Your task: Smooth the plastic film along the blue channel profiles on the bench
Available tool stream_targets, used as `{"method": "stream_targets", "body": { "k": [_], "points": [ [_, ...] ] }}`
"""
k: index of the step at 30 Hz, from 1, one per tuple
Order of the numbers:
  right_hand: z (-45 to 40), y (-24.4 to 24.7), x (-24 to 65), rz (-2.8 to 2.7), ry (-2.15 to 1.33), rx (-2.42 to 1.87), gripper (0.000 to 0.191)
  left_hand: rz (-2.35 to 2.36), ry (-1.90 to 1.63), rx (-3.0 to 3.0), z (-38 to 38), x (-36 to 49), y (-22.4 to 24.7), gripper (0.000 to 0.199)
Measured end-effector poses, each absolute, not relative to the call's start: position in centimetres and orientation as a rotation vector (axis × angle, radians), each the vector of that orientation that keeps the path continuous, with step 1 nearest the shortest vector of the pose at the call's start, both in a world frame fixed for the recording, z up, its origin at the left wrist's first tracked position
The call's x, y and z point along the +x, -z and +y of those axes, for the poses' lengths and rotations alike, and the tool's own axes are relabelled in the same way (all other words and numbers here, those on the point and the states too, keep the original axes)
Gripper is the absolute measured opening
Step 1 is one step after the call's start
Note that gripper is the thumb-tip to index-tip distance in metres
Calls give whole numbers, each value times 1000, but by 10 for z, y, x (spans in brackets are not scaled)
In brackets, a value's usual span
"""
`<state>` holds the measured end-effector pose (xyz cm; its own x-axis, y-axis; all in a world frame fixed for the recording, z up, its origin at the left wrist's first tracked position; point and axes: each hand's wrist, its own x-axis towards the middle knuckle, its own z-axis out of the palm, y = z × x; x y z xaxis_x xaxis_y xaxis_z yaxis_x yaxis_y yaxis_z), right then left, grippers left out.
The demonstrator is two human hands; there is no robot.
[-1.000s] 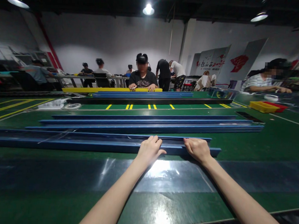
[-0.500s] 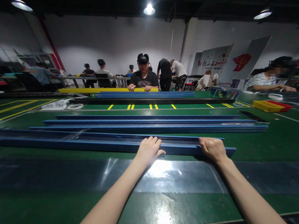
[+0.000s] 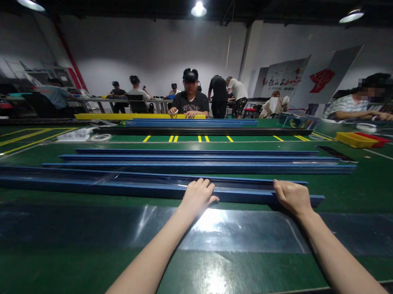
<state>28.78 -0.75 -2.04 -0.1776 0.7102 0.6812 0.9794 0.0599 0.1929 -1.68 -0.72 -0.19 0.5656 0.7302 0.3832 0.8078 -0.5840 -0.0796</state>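
A long blue U-shaped channel lies across the green table in front of me, its right end showing and its left end running out of view. My left hand rests over the channel's near wall, fingers curled into the trough and thumb out to the right. Near the right end, my right hand is closed around the same near wall. Inside the trough runs a clear plastic strip. Closer to me, a wide clear plastic sheet lies flat beneath my forearms.
Beyond the channel lie several more blue channels, with a dark phone-like slab by their right ends. Farther back are a black strip and a yellow channel, where a person sits. A yellow tray stands right.
My right hand has moved to the right, and the channel's right end has shifted right with it. My left hand stays at nearly the same spot.
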Motion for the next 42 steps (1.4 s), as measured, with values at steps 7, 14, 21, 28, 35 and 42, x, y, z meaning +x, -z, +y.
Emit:
{"method": "stream_targets", "body": {
  "k": [7,14,21,28,35,42],
  "points": [
    [-12,8,249,-2058,935,-1438,45,-1276,456,-2536,-7,-16,3,29],
    [-6,7,196,-2165,897,-1367,43,-1270,457,-2534,-7,-15,2,30],
    [-1,11,196,-2170,944,-1282,43,-1276,454,-2539,-7,-14,2,30],
    [0,11,199,-2099,986,-1189,41,-1256,462,-2509,-7,-15,3,32],
    [1,9,213,-2087,1028,-1156,41,-1187,491,-2495,-6,-15,1,34],
    [1,11,240,-2020,1013,-1229,43,-1175,470,-2543,-6,-15,2,29]
  ]
}}
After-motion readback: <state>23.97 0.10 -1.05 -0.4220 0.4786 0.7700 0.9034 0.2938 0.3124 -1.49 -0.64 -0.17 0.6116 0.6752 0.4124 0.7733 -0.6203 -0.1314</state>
